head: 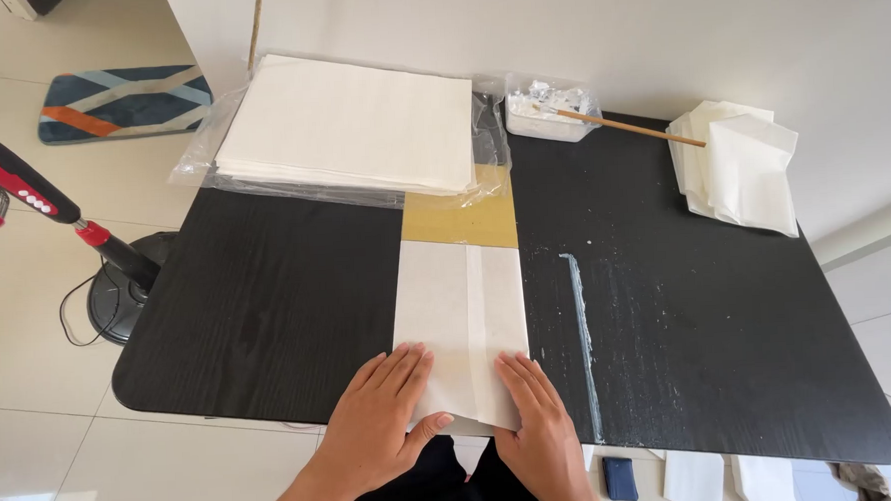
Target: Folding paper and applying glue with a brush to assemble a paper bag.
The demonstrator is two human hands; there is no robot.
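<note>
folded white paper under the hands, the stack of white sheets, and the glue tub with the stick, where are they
folded white paper (460, 310), head view, on its flat middle above the hands
stack of white sheets (350, 124), head view, on the top sheet's centre
glue tub (542, 121), head view, on its front wall
stick (640, 128), head view, mid-shaft

Both forearms come up from the bottom edge, angled slightly toward each other. The left hand (385, 413) lies flat, palm down, fingers together and pointing forward, thumb spread out to the right. The right hand (538, 417) is flat too, palm down, fingers straight and pointing forward and a little left. The hands lie near each other without touching.
</note>
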